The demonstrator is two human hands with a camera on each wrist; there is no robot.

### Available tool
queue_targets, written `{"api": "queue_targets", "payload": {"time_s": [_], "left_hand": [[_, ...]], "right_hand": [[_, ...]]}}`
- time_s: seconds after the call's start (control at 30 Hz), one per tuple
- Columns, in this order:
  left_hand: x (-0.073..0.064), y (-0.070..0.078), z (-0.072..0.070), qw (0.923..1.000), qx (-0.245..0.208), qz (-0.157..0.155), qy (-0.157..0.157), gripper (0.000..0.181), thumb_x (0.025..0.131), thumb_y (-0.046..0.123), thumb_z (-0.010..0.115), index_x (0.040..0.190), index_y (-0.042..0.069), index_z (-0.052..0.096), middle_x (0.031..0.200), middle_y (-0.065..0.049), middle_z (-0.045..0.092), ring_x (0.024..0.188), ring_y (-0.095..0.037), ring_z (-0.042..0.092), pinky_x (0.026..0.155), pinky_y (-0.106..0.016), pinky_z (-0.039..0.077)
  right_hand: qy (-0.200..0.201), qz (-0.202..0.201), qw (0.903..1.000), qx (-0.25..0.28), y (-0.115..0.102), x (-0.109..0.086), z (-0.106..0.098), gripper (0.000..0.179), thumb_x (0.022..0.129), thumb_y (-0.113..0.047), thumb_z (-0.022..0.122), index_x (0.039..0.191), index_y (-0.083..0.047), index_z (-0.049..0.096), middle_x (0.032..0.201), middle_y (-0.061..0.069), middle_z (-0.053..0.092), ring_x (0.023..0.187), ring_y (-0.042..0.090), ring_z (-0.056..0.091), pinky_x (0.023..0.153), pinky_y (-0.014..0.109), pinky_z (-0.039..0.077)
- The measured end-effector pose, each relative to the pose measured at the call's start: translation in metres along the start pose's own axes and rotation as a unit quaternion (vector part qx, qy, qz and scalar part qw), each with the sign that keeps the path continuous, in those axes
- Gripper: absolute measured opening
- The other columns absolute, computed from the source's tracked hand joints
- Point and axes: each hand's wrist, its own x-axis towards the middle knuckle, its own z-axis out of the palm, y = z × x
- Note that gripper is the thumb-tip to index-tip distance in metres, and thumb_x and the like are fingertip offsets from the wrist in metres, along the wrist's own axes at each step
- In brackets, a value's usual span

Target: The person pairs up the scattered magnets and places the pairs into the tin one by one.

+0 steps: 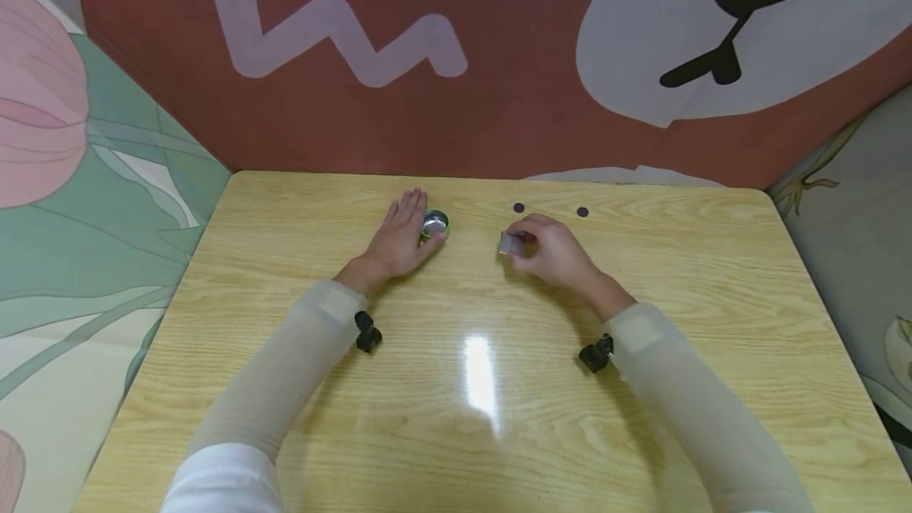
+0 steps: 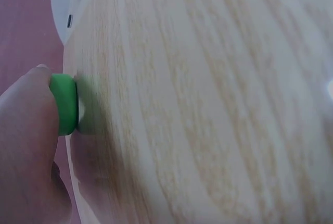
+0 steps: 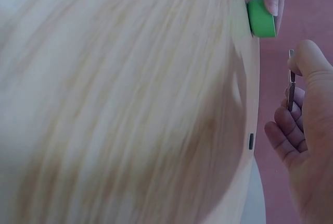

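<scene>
A small round green container (image 1: 435, 223) with a silvery inside sits near the table's far edge. My left hand (image 1: 403, 240) rests on its left side, fingers straight and thumb spread along the near side. The container's green wall (image 2: 63, 104) shows beside the thumb in the left wrist view. To the right, my right hand (image 1: 550, 250) pinches a small, flat, greyish square piece (image 1: 511, 243) between thumb and fingers. That piece (image 3: 291, 81) appears thin and edge-on in the right wrist view, held above the table.
Two small dark discs lie near the far edge, one left disc (image 1: 518, 207) and one right disc (image 1: 583, 212), both beyond my right hand. The wood-grained table (image 1: 427, 402) meets a reddish-brown patterned wall (image 1: 499, 125) at the back.
</scene>
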Motion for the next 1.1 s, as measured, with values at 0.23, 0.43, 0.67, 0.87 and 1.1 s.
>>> {"api": "queue_targets", "payload": {"time_s": [0.23, 0.43, 0.67, 0.87, 1.1], "left_hand": [[0.001, -0.001, 0.002, 1.0000, 0.000, 0.004, 0.007, 0.087, 0.107, 0.056, 0.034, 0.161, -0.003, 0.000, 0.169, -0.019, -0.001, 0.156, -0.030, -0.005, 0.125, -0.041, -0.005], [0.002, -0.002, 0.004, 0.9999, 0.002, 0.009, 0.013, 0.087, 0.107, 0.056, 0.033, 0.161, -0.005, 0.001, 0.169, -0.021, 0.000, 0.156, -0.031, -0.005, 0.125, -0.040, -0.005], [0.000, -0.001, 0.003, 0.9998, 0.013, 0.005, 0.011, 0.087, 0.107, 0.057, 0.033, 0.161, -0.005, 0.001, 0.169, -0.021, 0.000, 0.157, -0.033, -0.002, 0.125, -0.040, -0.004], [-0.001, 0.000, 0.003, 0.9999, 0.013, 0.003, 0.008, 0.087, 0.107, 0.057, 0.032, 0.161, -0.005, 0.001, 0.169, -0.020, 0.000, 0.157, -0.032, -0.002, 0.125, -0.039, -0.004], [0.000, 0.001, 0.001, 0.9999, 0.014, 0.003, 0.007, 0.087, 0.107, 0.057, 0.032, 0.161, -0.005, 0.001, 0.169, -0.020, 0.000, 0.157, -0.031, -0.003, 0.125, -0.038, -0.004]], "right_hand": [[-0.006, 0.000, 1.0000, 0.001, -0.004, 0.008, 0.002, 0.039, 0.081, -0.016, 0.078, 0.116, -0.001, 0.072, 0.107, 0.010, 0.068, 0.093, 0.024, 0.063, 0.082, 0.037, 0.055], [-0.009, -0.001, 0.9999, 0.008, -0.007, 0.012, 0.004, 0.039, 0.082, -0.016, 0.076, 0.117, 0.000, 0.071, 0.110, 0.012, 0.068, 0.095, 0.025, 0.064, 0.083, 0.037, 0.056], [-0.015, -0.005, 0.9999, 0.005, -0.011, 0.020, 0.007, 0.039, 0.082, -0.017, 0.076, 0.118, -0.002, 0.071, 0.105, 0.007, 0.067, 0.092, 0.022, 0.061, 0.081, 0.036, 0.054], [-0.018, -0.001, 0.9998, 0.001, -0.014, 0.026, 0.009, 0.039, 0.082, -0.017, 0.076, 0.118, -0.003, 0.071, 0.105, 0.007, 0.067, 0.092, 0.021, 0.061, 0.080, 0.035, 0.054], [-0.019, -0.002, 0.9998, 0.007, -0.020, 0.034, 0.009, 0.038, 0.083, -0.016, 0.076, 0.119, -0.003, 0.070, 0.109, 0.008, 0.067, 0.096, 0.022, 0.062, 0.084, 0.036, 0.055]]}}
